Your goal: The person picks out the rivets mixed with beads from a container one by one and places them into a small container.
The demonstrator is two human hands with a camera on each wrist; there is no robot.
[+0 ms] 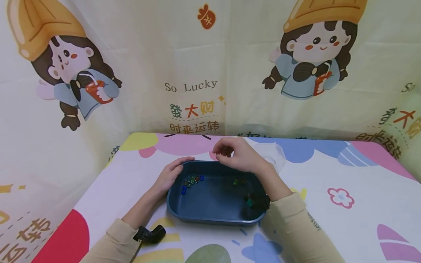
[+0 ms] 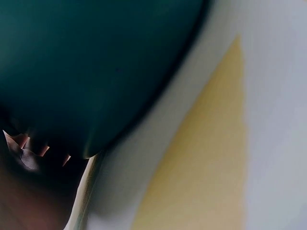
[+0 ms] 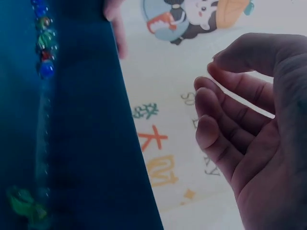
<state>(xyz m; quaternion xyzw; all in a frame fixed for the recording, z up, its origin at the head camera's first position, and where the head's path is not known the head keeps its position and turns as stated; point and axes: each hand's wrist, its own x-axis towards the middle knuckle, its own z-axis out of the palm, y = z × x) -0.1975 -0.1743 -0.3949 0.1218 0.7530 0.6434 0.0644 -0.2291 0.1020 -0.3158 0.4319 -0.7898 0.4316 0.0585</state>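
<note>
A dark blue tub [image 1: 213,201] with rounded corners lies in front of me. Glass marbles [image 1: 190,180], blue, green and amber, cluster inside at its left end. Toward the right end sits a green-yellow marble [image 1: 235,181]; it also shows at the lower left of the right wrist view [image 3: 26,206]. My left hand [image 1: 169,177] holds the tub's left rim, fingers along the outside. Above the far right rim is my right hand [image 1: 238,155], fingers curled and thumb tip against the index fingertip. Nothing shows between those fingers [image 3: 208,129].
A thin white sheet [image 1: 274,155], crumpled, lies behind the right hand on the patterned tablecloth [image 1: 329,226]. A printed cloth [image 1: 141,65] hangs beyond the table's far edge. A black wrist camera [image 1: 151,233] sits on the left wrist.
</note>
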